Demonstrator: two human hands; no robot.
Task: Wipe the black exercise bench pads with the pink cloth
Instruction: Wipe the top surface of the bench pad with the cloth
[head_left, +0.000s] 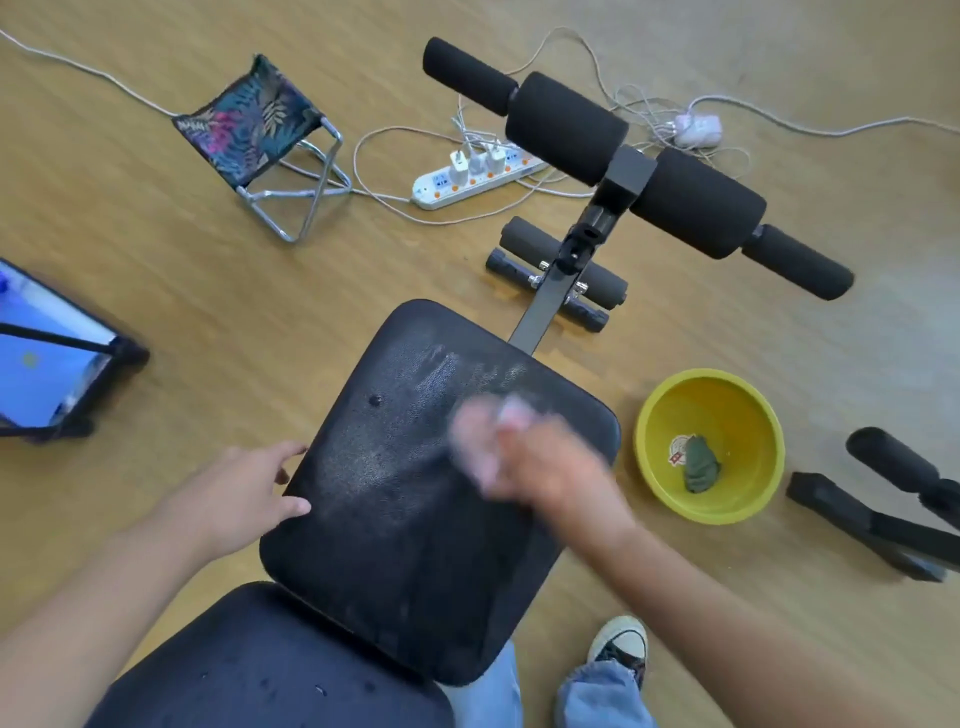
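Note:
The black seat pad (405, 519) of the exercise bench fills the middle of the view, with pale wet streaks across its far half. My right hand (540, 462) is blurred over the pad's right side and grips the pink cloth (493, 431), which is pressed on the pad. At the pad's left edge my left hand (244, 493) rests, thumb on top and fingers along the side. A second black pad (249, 670) lies nearer to me, below the first. The bench's foam rollers (566, 127) stand at the far end.
A yellow basin (748, 415) with a dark green rag (701, 465) sits on the wooden floor right of the pad. A power strip (467, 182) with cables, a folding stool (254, 135), a tablet (47, 353) and black handles (883, 499) lie around. My shoe (621, 647) is below.

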